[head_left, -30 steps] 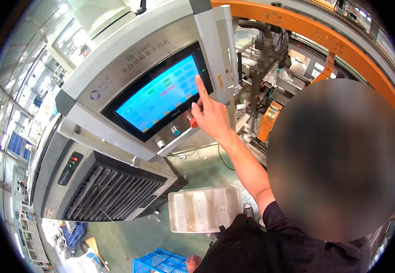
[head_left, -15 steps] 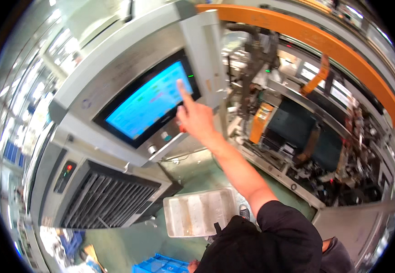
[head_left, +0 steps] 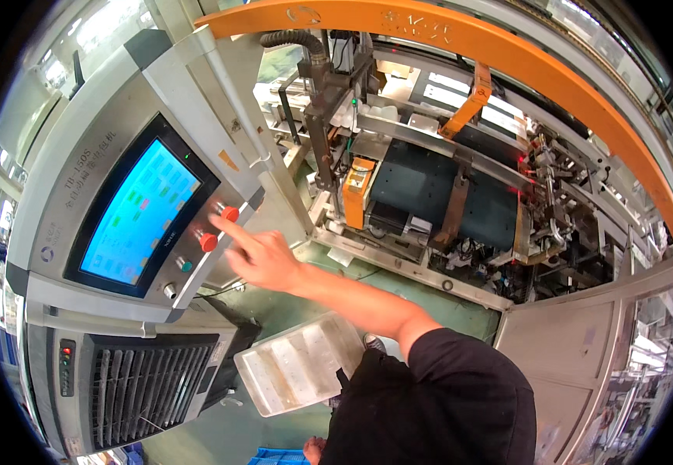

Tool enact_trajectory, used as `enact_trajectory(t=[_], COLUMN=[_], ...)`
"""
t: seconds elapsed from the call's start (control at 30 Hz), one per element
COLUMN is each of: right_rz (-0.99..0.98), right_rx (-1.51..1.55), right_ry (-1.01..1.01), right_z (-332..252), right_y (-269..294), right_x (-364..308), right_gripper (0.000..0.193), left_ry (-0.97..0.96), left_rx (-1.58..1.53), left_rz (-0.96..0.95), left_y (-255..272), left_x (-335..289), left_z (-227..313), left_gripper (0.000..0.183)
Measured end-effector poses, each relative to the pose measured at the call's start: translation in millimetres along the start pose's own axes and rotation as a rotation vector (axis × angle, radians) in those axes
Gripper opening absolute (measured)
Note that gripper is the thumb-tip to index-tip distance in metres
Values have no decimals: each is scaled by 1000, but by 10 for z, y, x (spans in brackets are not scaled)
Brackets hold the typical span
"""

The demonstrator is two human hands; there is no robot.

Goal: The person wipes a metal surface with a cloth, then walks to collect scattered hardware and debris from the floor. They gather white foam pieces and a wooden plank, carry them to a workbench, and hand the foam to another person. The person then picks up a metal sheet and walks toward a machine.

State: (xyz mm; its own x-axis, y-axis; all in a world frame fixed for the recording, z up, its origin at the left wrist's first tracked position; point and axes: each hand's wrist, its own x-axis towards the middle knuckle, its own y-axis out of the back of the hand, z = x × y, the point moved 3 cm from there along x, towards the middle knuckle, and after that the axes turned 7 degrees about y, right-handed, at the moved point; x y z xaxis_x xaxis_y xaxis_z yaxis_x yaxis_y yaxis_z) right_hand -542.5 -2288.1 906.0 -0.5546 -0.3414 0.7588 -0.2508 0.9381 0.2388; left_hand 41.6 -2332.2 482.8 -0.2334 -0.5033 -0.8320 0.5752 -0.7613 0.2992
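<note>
**Finger at the red buttons on the control panel**

Factory hall all round: green floor [head_left: 290,310] below, big machine [head_left: 445,194] to the right under a curved orange beam [head_left: 507,54], its inner parts open to view. Grey control panel [head_left: 119,178] tilted at left, with a lit blue screen [head_left: 139,213] framed in black. Along the screen's right edge, a row of buttons close to the panel's rim: upper red button [head_left: 230,213], lower red button [head_left: 208,241], then a green button [head_left: 184,265] and a small silver knob [head_left: 170,291]. Below the panel, a grey cabinet with a slatted vent [head_left: 139,387].

Right hand [head_left: 263,260] stretched out from the lower right, arm in a black sleeve [head_left: 445,395]. Index finger [head_left: 228,229] pointing straight, tip between the two red buttons; touching either or just short, cannot tell. Other fingers curled in loosely, holding nothing. Left hand out of sight.

Clear plastic tray [head_left: 298,364] just under the forearm, near the cabinet's corner, apart from the hand. Open floor between panel and machine base; narrow room only between the fingertip and the panel's right edge.
</note>
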Motion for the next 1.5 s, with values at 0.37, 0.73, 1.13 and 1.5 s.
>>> enact_trajectory(t=[0.37, 0.73, 1.13, 1.5], right_rz=[-57, -494, -67, -523], right_rx=[-600, -1059, -609, -597], right_ry=[-782, -794, -720, -380], right_z=[2528, 6132, 6556, 5006], right_y=[2550, 3824, 3958, 3289], right_x=[-1613, 410, 370, 977], right_gripper=[51, 63, 52, 48], left_ry=[-174, -156, -556, -112], left_rx=[-177, 81, -237, -818], left_rz=[-10, -56, -461, -814], left_y=[-565, -2758, -5031, -5614], left_x=[292, 72, -457, -674], left_z=[1267, 2806, 5986, 6354], left_gripper=[23, 29, 30, 46])
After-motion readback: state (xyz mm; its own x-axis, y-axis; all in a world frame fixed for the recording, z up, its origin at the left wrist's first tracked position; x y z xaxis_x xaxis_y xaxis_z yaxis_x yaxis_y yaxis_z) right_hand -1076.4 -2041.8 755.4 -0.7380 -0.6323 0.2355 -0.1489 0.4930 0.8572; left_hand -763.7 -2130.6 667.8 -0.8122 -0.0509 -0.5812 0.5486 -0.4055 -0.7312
